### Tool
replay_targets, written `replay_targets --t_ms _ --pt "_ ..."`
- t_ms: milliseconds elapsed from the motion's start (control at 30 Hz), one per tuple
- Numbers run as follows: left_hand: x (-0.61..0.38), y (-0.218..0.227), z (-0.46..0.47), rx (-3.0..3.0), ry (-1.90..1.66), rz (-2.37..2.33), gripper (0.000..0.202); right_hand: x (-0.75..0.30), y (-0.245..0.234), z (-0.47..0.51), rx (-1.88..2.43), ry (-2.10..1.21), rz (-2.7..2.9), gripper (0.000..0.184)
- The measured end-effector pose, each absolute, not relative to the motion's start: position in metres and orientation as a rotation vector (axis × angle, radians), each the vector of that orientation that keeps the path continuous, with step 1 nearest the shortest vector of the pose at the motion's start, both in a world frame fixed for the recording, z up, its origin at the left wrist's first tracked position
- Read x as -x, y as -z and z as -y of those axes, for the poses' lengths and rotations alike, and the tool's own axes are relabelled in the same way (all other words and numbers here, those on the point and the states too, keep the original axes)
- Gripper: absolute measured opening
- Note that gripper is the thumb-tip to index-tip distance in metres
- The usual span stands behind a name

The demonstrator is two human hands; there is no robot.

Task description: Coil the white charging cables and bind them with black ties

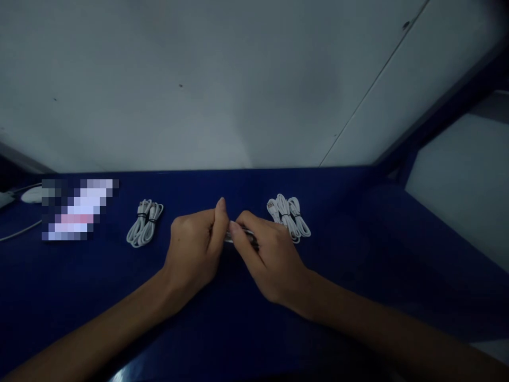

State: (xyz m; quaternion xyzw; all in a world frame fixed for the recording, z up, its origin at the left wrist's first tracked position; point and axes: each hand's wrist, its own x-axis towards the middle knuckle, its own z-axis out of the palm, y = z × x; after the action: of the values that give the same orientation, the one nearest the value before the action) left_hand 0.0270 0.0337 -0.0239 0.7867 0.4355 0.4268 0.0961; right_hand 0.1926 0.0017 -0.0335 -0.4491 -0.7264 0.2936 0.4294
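Between my two hands is a white cable, mostly hidden by the fingers; a dark bit shows beside it under my right thumb. My left hand is closed round the cable's left part, thumb pointing up. My right hand grips the other part, its thumb and forefinger close to the left hand's fingers. Behind my right hand lies a group of coiled white cables with dark ties. To the left of my left hand are coiled white cables, tied the same way, one connector visible.
The blue table runs back to a pale wall. At the far left lie a blurred-out bright screen, a white rounded object and a loose white cord. A pale panel in a blue frame stands at right.
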Motion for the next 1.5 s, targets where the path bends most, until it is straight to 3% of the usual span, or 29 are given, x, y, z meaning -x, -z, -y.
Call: replay_targets --t_ms 233,467,667,867,1033,1167,1233,1367,1500 --pt "-0.025 0.025 -0.037 -2.21 -1.298 -1.284 0.056 -0.198 0.03 -0.004 1.101 -0.874 1.829 0.017" --pt "-0.022 0.026 -0.039 -2.346 -1.37 -1.178 0.047 -0.198 0.025 -0.002 1.05 -1.065 1.709 0.015" --pt "-0.02 0.028 -0.038 -2.642 -1.378 -0.974 0.039 -0.196 0.03 -0.003 1.115 -1.123 1.547 0.02" --pt "-0.021 0.034 -0.04 -2.767 -1.338 -0.863 0.042 -0.192 0.035 -0.002 1.147 -1.175 1.474 0.036" --pt "-0.026 0.03 -0.035 -2.579 -1.38 -1.115 0.057 -0.189 0.039 0.001 1.152 -0.72 1.769 0.038" --pt "-0.03 0.026 -0.027 -2.26 -1.12 -1.262 0.066 -0.187 0.044 -0.001 1.171 -0.374 1.853 0.04" --pt "-0.031 0.026 -0.026 -2.291 -1.094 -1.213 0.062 -0.188 0.043 -0.004 1.226 -0.462 1.807 0.045" --pt "-0.029 0.031 -0.031 -2.614 -1.318 -1.033 0.044 -0.193 0.037 -0.012 1.312 -0.968 1.643 0.059" --pt "-0.025 0.035 -0.038 -2.669 -1.403 -0.983 0.045 -0.197 0.032 -0.014 1.239 -1.32 1.593 0.064"
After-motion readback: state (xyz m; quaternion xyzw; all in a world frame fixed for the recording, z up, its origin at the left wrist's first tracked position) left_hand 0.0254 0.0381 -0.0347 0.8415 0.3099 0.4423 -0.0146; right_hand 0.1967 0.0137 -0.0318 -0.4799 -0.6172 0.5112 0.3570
